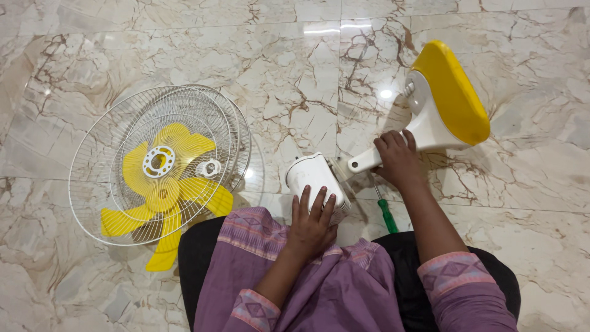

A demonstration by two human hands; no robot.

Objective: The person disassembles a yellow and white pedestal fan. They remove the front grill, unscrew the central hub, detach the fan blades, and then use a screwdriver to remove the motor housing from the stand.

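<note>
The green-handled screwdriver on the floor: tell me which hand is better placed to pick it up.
Right, probably. The right hand grips the fan's neck directly above the screwdriver, while the left hand rests on the white motor housing, farther away.

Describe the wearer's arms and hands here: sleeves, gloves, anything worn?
Both hands are bare: no gloves, and no rings or watch that I can make out. The left hand and right hand come out of loose purple sleeves pushed up the forearms. Each sleeve ends in a paler pink cuff band woven with a diamond pattern: left cuff, right cuff.
</note>
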